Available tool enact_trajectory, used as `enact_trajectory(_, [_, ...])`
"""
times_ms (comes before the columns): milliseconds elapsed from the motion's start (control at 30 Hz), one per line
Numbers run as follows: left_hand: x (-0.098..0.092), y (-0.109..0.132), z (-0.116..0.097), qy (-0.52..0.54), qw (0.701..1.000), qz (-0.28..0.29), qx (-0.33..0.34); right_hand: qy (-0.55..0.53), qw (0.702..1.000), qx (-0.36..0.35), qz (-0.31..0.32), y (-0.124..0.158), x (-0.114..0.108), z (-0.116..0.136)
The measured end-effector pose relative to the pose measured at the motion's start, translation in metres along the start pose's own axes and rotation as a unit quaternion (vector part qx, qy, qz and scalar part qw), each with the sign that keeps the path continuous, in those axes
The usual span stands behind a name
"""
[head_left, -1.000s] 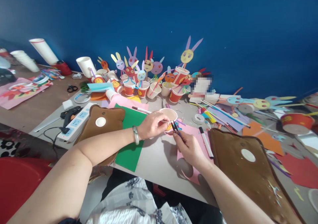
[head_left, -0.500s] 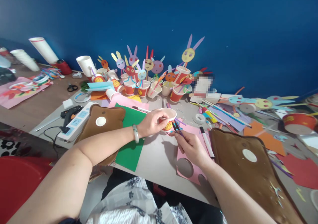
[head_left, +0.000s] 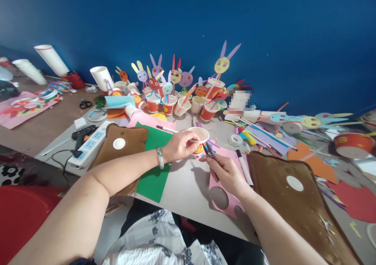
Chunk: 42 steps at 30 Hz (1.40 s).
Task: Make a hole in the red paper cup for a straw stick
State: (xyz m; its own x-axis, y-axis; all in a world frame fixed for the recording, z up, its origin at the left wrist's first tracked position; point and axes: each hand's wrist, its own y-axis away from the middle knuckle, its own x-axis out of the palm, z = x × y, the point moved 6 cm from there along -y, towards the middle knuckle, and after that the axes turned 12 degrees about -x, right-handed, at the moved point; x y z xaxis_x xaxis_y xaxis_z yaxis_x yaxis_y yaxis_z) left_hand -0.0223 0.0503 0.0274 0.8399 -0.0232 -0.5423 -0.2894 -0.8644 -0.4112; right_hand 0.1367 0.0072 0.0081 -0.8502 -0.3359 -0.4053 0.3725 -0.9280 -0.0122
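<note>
My left hand [head_left: 179, 145] is closed on the rim and side of a red-and-white paper cup [head_left: 201, 134], held above the table with its mouth up. In my right hand [head_left: 225, 170] is a pair of dark scissors [head_left: 209, 151], fingers wrapped round the handles. The scissor tips meet the cup's right side near the rim. Whether the blades have gone through the wall I cannot tell. Below my right hand lies pink paper [head_left: 217, 184] with round holes cut from it. Green paper [head_left: 155, 167] lies under my left wrist.
Several paper-cup rabbit figures [head_left: 168, 88] stand against the blue wall. Brown cushion-like bags [head_left: 282, 202] lie to both sides. A power strip [head_left: 89, 141] with a black glue gun [head_left: 82, 133] is at left. A marker [head_left: 244, 167] lies right of my hand.
Almost nothing differs. The scissors have shifted very slightly at the cup's side, and both hands keep their places.
</note>
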Motion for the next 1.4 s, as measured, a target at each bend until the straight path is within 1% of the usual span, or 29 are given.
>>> enact_trajectory(167, [-0.0013,0.0003,-0.0041,-0.008,1.000,0.004,0.020,-0.012,1.000,0.012,0.001,0.0007,-0.0006,-0.0018])
enact_trajectory(400, [-0.0012,-0.0008,-0.0051,-0.021,1.000,0.014,0.018,0.004,1.000,0.004,-0.001,0.0002,-0.0016,-0.0030])
enact_trajectory(533, [-0.0019,-0.0004,-0.0064,-0.019,0.999,0.012,0.027,0.023,1.000,-0.008,0.003,0.0002,-0.0010,-0.0035])
enact_trajectory(733, [-0.0024,0.0001,-0.0058,-0.023,0.999,0.013,0.029,0.061,0.997,-0.038,-0.012,0.0002,-0.0020,-0.0063])
enact_trajectory(933, [0.0027,0.0007,-0.0063,-0.042,0.998,0.029,0.029,-0.018,1.000,-0.003,0.025,-0.0008,-0.0009,-0.0048])
enact_trajectory(1033, [0.0047,0.0018,-0.0092,-0.049,0.997,0.034,0.041,-0.010,1.000,-0.007,0.012,-0.0021,-0.0027,-0.0039])
enact_trajectory(1133, [0.0051,0.0029,-0.0098,-0.054,0.997,0.024,0.050,0.021,1.000,-0.013,-0.003,-0.0028,-0.0038,-0.0023])
enact_trajectory(1300, [0.0058,0.0057,-0.0091,-0.077,0.994,-0.013,0.075,0.019,1.000,-0.001,0.007,-0.0026,-0.0019,-0.0018])
enact_trajectory(1400, [0.0048,0.0059,-0.0080,-0.074,0.995,-0.020,0.066,0.033,0.999,-0.017,0.000,-0.0018,-0.0024,-0.0028])
